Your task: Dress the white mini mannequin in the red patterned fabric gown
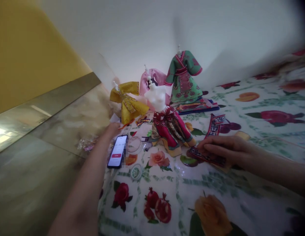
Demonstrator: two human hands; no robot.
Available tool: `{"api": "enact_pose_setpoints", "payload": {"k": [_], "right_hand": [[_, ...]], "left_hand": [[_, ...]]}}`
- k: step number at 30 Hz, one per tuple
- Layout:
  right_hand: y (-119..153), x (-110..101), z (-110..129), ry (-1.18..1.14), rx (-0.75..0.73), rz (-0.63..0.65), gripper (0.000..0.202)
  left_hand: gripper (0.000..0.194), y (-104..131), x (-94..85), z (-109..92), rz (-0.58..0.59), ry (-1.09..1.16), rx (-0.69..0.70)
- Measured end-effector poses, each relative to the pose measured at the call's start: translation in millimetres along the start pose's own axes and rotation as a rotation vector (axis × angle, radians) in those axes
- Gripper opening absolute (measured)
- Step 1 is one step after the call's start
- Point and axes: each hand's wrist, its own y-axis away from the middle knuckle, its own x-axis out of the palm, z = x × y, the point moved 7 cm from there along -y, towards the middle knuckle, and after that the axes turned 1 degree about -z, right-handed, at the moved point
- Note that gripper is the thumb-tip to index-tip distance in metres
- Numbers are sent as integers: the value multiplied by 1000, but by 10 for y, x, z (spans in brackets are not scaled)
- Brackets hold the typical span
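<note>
My right hand (222,149) is closed over a dark patterned fabric strip (195,153) with red edges, at the right of the white mannequin. Just behind it lies another strip of the same pattern (211,127). The small white mannequin (158,96) stands upright in the middle, wearing red and brown patterned trousers (163,126). My left hand (114,128) reaches out at the left, beside the yellow dress and a small white piece (115,118). Its fingers are too small and blurred to make out. An orange strip (127,124) lies close to it.
Behind stand small forms in a yellow dress (130,105), a pink garment (153,73) and a green robe (183,78). Folded fabrics (198,106) lie below the robe. A phone (117,150) and a clear ring (134,144) rest on the fruit-print cloth (177,200).
</note>
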Motion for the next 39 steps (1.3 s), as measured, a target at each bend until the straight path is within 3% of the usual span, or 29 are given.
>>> {"api": "enact_pose_setpoints", "payload": {"k": [3,6,9,12,21,25,29,31,39], "right_hand": [[6,-13,28,30,-20,1,39],[15,-1,112,26,-43,8,42],[37,-8,198,-22,-72,-6,40],[70,-50,252,-44,-105,-32,37],[116,-143,402,-125,-128,-76,37],[140,-139,456,-102,-148,-52,37],[158,-136,462,-72,-148,-27,37],[158,-145,460,-75,-143,-27,38],[178,-170,559,-137,-180,-14,33]], "left_hand": [[23,-21,164,-143,162,-130,60],[14,103,374,-427,292,-176,159],[26,258,555,-695,375,-196,232],[34,341,665,-822,431,-215,240],[41,431,556,-934,467,-174,273],[37,519,614,-1009,494,-98,317],[24,489,704,-1027,430,-51,304],[17,421,669,-1005,358,-40,281],[7,300,44,-832,0,32,128]]}}
